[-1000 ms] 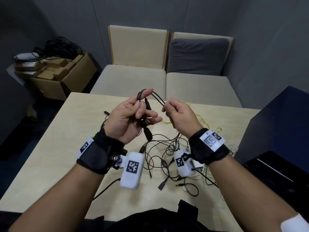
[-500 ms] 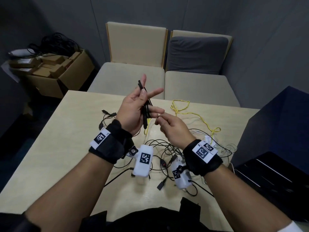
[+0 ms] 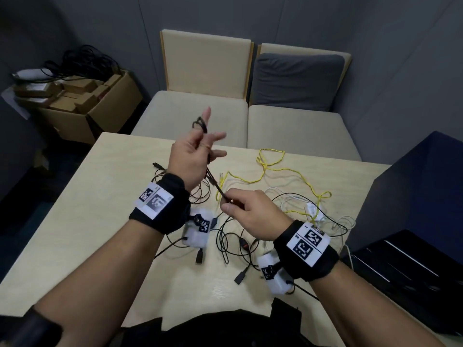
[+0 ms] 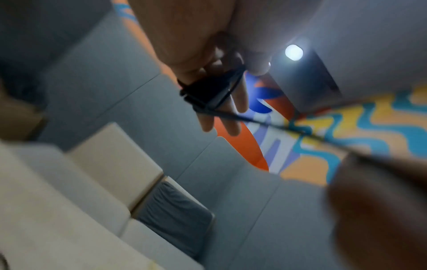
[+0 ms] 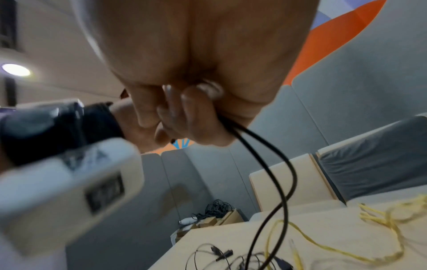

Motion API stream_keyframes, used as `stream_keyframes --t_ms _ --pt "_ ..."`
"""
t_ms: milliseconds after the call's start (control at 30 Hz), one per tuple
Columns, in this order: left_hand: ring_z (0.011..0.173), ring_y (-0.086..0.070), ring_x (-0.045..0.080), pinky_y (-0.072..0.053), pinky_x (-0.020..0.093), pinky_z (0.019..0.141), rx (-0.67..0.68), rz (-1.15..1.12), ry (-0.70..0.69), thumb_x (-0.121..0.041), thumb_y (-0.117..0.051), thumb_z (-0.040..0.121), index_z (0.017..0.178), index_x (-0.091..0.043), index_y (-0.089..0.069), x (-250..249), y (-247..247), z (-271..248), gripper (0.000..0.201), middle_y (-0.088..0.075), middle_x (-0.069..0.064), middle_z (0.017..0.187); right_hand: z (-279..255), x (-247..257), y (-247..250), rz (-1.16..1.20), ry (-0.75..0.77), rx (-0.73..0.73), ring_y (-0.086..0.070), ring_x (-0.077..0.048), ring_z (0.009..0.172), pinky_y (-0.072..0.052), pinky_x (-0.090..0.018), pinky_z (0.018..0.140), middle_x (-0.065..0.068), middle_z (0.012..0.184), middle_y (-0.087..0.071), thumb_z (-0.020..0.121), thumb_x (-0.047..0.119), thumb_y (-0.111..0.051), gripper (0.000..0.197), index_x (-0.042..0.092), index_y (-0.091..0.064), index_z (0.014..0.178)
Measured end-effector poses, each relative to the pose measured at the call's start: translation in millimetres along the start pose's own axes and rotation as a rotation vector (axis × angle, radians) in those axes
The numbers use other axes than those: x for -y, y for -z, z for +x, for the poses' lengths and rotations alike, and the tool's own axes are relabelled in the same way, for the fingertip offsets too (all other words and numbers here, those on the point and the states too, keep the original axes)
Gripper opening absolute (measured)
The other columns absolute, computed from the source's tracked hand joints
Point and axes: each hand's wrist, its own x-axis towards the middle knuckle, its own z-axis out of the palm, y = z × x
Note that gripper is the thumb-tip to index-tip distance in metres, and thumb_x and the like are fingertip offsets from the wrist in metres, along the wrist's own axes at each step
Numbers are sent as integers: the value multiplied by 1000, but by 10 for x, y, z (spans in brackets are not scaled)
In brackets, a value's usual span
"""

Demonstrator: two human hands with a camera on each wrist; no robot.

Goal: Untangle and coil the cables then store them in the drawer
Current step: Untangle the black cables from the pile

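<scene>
My left hand [image 3: 192, 156] is raised over the bench's [image 3: 82, 196] far edge, fingers [image 3: 207, 115] spread, black cable [image 3: 213, 182] looped round them. My right hand [image 3: 246, 212] pinches that cable lower down. One yellow cable [image 3: 275, 169] lies near the far-right corner. Wristband codes unreadable.

Grey panelled walls [image 3: 375, 33] back two beige chairs [image 3: 200, 78] beyond the table [image 3: 75, 209].

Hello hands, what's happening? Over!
Left hand has black cable looped round fingers. Right hand pinches it taut. Yellow cable, more cables on table.
</scene>
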Motion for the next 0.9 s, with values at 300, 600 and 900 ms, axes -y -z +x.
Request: stream_keyframes --t_ms 300,600,900 --pt "55 -51 3 -39 22 59 360 654 35 -29 -41 100 134 -48 -43 112 259 -172 39 -64 -4 66 132 293 500 69 108 -147 -42 -5 57 -35 -21 57 10 58 -48 89 20 -62 22 27 -55 69" --pt "44 -35 13 -31 19 44 545 186 140 -34 -29 101 110 -18 -60 -103 339 -324 36 -47 3 51 353 366 560 76 120 -357 -41 -3 59 -34 -15 57 10 62 -46 91 17 -63 22 23 -52 72" --pt "36 -23 3 -26 19 40 603 -375 287 -27 -36 96 124 -16 -58 -199 501 -442 37 -59 10 65 524 417 490 108 141 -429 -38 -3 57 -32 -15 56 10 60 -41 92 25 -61 25 24 -49 69"
